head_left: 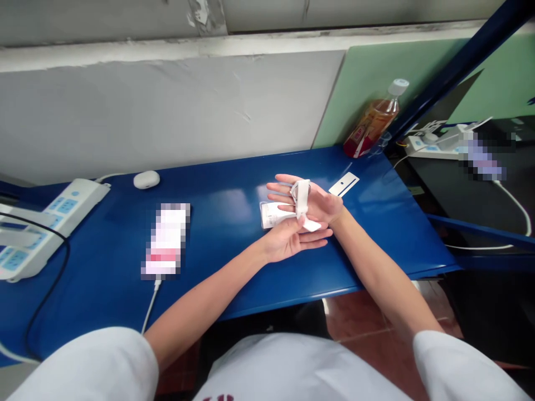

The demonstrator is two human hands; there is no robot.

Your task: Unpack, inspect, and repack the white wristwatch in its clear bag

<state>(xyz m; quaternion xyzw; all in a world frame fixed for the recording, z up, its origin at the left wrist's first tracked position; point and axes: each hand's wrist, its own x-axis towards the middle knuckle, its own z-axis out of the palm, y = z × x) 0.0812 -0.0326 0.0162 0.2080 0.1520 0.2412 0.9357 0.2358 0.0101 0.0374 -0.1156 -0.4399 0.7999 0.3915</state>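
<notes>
My left hand (281, 240) pinches the lower end of a white folded strip (302, 197) between thumb and fingers. A short flat piece of the strip angles off at its bottom, and a small loop shows near its top. My right hand (324, 203) is turned palm up behind the strip, its fingers stretched out and apart. The strip lies across those fingers; whether it is fixed to them I cannot tell. Under the hands sits a white packet (271, 214), partly covered. A white card (344, 184) with a hole and a slot lies beside my right wrist.
On the blue table (234, 267), a phone (167, 239) on a white cable lies left, near a white earbud case (146, 179). A power strip (62, 217) is farther left. A drink bottle (371, 125) stands back right by a blue post (455, 61).
</notes>
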